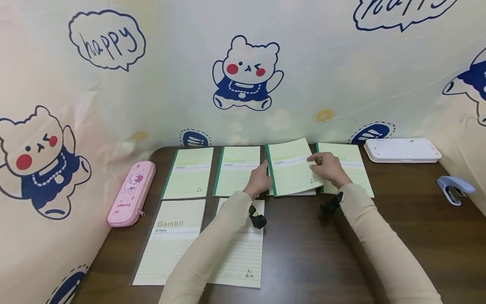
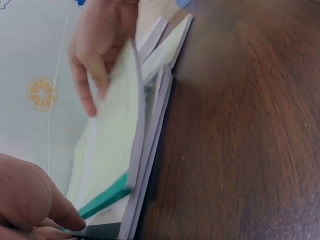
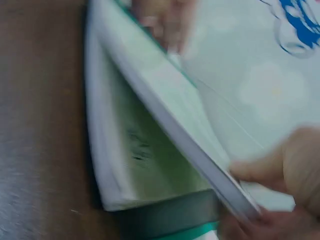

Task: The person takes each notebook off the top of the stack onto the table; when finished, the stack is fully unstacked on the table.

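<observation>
A green-spined Gambit notebook (image 1: 292,164) lies tilted over another notebook (image 1: 309,193), third from the left in the back row. My right hand (image 1: 328,169) pinches its right edge between thumb and fingers. In the right wrist view, the right hand (image 3: 280,185) holds that edge raised, with a gap above the notebook underneath. My left hand (image 1: 259,180) is at the green spine; in the left wrist view, the left hand (image 2: 30,200) pinches the spine's near end. The lower notebook is mostly hidden.
Notebooks flank it in the back row (image 1: 241,171), (image 1: 345,169), with another notebook (image 1: 190,173) farther left. Two larger notebooks (image 1: 171,245) lie in front, one partly under the left sleeve. A pink pencil case (image 1: 130,194), white case (image 1: 402,150) and blue stapler (image 1: 453,188) sit at the sides.
</observation>
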### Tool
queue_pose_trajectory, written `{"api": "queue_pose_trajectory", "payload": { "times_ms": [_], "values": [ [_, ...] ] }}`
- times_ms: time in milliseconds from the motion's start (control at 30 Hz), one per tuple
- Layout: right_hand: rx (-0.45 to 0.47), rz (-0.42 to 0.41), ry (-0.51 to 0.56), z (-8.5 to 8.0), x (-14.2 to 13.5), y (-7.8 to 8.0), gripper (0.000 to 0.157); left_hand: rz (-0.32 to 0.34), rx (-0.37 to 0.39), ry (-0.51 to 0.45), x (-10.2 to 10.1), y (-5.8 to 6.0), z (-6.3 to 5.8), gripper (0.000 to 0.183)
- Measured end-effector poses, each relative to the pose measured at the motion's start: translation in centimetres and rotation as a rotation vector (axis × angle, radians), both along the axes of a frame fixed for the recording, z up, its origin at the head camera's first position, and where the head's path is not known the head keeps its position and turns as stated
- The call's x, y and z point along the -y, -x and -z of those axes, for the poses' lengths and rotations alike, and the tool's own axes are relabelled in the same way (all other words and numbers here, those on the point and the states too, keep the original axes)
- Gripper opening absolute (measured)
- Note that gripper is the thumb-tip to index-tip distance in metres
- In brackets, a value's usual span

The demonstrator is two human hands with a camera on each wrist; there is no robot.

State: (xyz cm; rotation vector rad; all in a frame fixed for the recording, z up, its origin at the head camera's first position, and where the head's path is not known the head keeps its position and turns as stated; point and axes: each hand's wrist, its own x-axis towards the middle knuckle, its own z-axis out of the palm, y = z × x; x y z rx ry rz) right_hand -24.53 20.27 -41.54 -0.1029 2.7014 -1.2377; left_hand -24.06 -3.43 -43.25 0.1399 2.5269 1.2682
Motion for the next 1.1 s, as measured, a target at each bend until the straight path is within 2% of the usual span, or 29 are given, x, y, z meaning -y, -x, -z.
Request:
{"api": "queue_pose_trajectory", "payload": {
  "times_ms": [167,233,300,400,533,600,667,767,867,933,1000,1100],
  "values": [
    [0.107,-0.072,0.173,-0.1,-1.7,-0.3,0.034,0.027,-0.022,0.079,-0.5,-0.1,0.3,0.066],
    [0.095,-0.045,0.214,-0.2,-2.5,-1.1,0.034,0.036,-0.022,0.097,-0.6,-0.1,0.5,0.066],
    [0.055,-0.004,0.212,-0.7,-3.6,-2.6,0.034,0.043,-0.025,0.111,-0.8,0.1,0.6,0.065],
    [0.011,0.054,0.231,-1.7,-5.2,-6.0,0.038,0.049,-0.056,0.144,-1.1,0.3,0.4,0.062],
    [0.028,0.093,0.194,-2.4,-6.6,-12.6,0.045,0.046,-0.086,0.159,-1.2,0.7,-0.1,0.061],
    [0.032,0.094,0.168,-2.1,-6.4,-16.0,0.045,0.050,-0.094,0.154,-1.1,0.9,-0.3,0.062],
    [0.034,0.092,0.205,-1.2,-5.7,-18.9,0.045,0.056,-0.100,0.154,-1.0,1.0,-0.4,0.062],
    [0.023,0.063,0.310,0.5,-3.7,-21.6,0.040,0.049,-0.092,0.151,-0.8,1.0,-0.3,0.063],
    [0.061,0.040,0.420,2.2,-1.7,-22.8,0.037,0.030,-0.080,0.165,-0.7,0.9,-0.1,0.063],
    [0.088,0.031,0.445,3.1,-0.6,-23.0,0.037,0.020,-0.072,0.175,-0.5,0.8,0.0,0.062],
    [0.081,0.034,0.390,3.6,0.3,-22.9,0.036,0.018,-0.074,0.183,-0.4,0.8,0.1,0.061],
    [-0.029,0.008,0.205,3.8,1.0,-22.6,0.034,0.019,-0.073,0.176,-0.4,0.6,0.0,0.061]
  ]
}}
